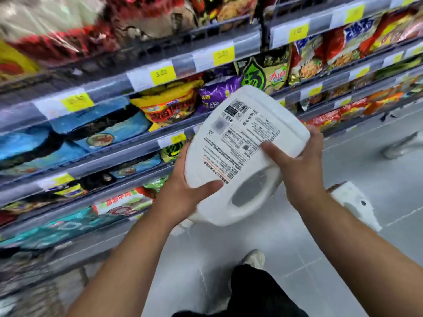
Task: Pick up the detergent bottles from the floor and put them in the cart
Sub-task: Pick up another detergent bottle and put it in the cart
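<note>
Supermarket aisle, noodle shelves [109, 85] behind: left grip [183, 191] and right grip [302, 165] both clasp white detergent bottle [238, 143] mid-air, two-handed presumably for its weight; second bottle [353, 202] lies on floor [377, 156]; cart unseen.

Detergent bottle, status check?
Left hand, right hand both grip the detergent bottle, off the floor. Second bottle lies on floor. No cart in view.
</note>
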A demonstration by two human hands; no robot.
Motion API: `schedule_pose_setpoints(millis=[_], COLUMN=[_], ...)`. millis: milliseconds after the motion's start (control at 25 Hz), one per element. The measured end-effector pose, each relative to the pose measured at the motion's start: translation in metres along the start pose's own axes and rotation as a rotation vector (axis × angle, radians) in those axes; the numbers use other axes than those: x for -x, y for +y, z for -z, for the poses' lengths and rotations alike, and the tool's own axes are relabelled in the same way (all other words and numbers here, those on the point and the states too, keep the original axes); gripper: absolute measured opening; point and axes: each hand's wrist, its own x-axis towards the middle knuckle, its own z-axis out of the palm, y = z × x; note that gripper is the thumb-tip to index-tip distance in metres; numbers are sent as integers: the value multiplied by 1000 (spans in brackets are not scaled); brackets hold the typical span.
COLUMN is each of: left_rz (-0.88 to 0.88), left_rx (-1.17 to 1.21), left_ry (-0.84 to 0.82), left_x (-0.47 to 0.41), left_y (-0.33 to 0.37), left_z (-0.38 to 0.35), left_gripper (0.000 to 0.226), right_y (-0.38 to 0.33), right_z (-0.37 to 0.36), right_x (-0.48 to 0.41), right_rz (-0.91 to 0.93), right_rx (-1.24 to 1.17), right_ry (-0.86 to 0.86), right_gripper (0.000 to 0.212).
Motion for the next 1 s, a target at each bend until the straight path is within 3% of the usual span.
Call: schedule_pose_setpoints(millis=[120, 280, 560, 720, 1000], left_rz=[15, 53, 182, 264, 506], left_rx=[-13, -27, -38, -20, 5], left_ry=[137, 294, 578, 782, 1120], left_x=[69, 164, 322, 392, 482], left_y=[-7, -31, -83, -105, -142], left_z=[70, 169, 301, 335, 359], left_gripper=[87, 83, 84, 87, 107], right_y=[-20, -37, -45, -43, -48], right_z=[-63, -162, -307, -373, -473], right_x=[59, 151, 299, 356, 453], right_rz=[13, 31, 0, -40, -51], right_rx=[-15, -92, -140, -86, -44], right_ry=[-116, -277, -595, -810, -1164], right_gripper=[88, 79, 90, 80, 84])
